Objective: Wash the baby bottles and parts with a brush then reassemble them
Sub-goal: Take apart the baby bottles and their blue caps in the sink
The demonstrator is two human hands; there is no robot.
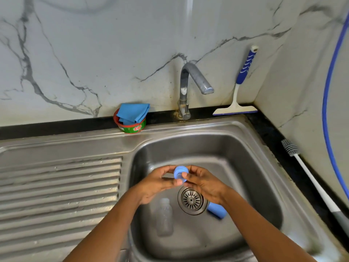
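Nearest, just left of the drain strainer (190,200), a clear bottle (164,217) lies on the sink floor. A blue cap (217,210) lies just right of the drain. Above the drain, the left hand (158,183) and right hand (203,183) pinch a blue screw ring (179,173) between them. Right of the drain lies a bottle brush (311,178). Beyond it stand a tub (130,126) marked "EXO", a faucet (188,82) and a squeegee (238,99).
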